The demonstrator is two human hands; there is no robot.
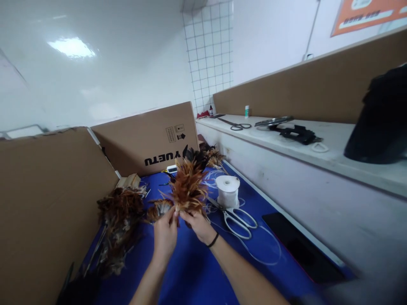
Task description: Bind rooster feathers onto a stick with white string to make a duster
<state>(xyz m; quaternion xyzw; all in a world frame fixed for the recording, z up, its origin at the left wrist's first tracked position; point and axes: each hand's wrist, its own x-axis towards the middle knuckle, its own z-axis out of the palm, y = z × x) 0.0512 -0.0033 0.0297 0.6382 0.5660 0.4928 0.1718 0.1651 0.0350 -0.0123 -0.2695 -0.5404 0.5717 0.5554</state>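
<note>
A bunch of reddish-brown feathers (189,182) stands up from my two hands above the blue table (187,262). My left hand (165,228) pinches its lower end between thumb and fingers. Close beside it, my right hand (197,224) is closed round the base from the right; the feathers hide some of its fingers. Behind my left hand lies a smaller clump of brown and grey feathers (159,208). Just right of my right hand are scissors with white handles (238,222) and a spool of white ribbon (227,190).
A heap of loose feathers (119,220) lies at the left by a cardboard wall (44,212). At the right rests a black phone or tablet (302,248). The white ledge (333,163) holds dark scissors (238,126), a glue stick (246,111) and a black container (378,123).
</note>
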